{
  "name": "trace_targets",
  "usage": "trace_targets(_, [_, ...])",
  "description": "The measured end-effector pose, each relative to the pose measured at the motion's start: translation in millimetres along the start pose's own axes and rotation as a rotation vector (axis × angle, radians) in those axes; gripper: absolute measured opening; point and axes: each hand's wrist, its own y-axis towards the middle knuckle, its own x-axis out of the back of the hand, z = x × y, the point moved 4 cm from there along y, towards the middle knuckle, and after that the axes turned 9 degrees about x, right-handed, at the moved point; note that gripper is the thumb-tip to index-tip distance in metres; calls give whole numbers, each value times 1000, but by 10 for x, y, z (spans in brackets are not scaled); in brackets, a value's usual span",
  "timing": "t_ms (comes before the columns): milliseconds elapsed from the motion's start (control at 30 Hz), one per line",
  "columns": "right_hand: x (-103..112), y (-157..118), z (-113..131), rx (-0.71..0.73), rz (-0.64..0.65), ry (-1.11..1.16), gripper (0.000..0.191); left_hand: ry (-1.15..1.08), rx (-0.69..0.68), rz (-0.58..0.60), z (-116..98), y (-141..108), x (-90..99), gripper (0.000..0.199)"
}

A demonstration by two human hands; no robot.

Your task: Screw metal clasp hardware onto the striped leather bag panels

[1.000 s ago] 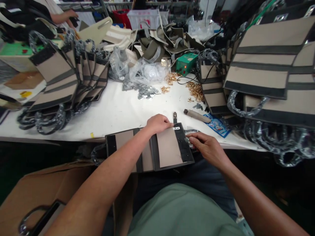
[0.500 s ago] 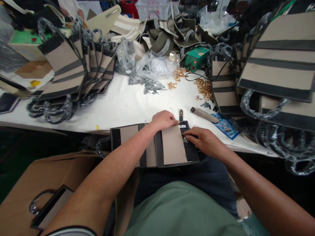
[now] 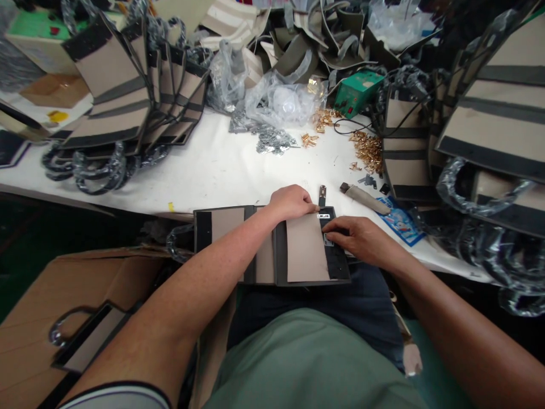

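Note:
A flat bag body point(image 3: 307, 250) with beige panels and black edge strips lies open across the table's front edge and my lap. My left hand point(image 3: 292, 203) is closed at its far edge, thumb and fingertips gripping the panel beside a small silver plate point(image 3: 323, 216). My right hand point(image 3: 357, 237) pinches a second small metal plate point(image 3: 329, 241) against the black strip; the fingers partly hide it. Beyond the far edge sticks out a short black tab with a gold-toned metal clasp point(image 3: 322, 194). My left forearm covers part of the bag body.
Piles of silver plates point(image 3: 275, 139) and gold-coloured fittings point(image 3: 368, 152) lie farther back, near a green box point(image 3: 358, 94) with a cable. A wrapped tool point(image 3: 366, 200) rests on a blue packet point(image 3: 402, 221). Stacked bag bodies point(image 3: 108, 105) flank both sides. A cardboard box point(image 3: 85, 284) stands lower left.
The view has shifted slightly, so the table items sit higher and further right. Both hands stay at the same spots on the bag body; the plate under my right fingers now lies flatter on the strip.

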Motion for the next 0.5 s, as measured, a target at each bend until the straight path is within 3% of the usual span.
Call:
trace_targets(300, [-57,-26,-5,-49,-62,-75,19,13,0,3,-3,-3,5,32])
trace_targets(500, [-85,-190,11,-21,-105,43,29,3,5,5,-6,-3,8,31])
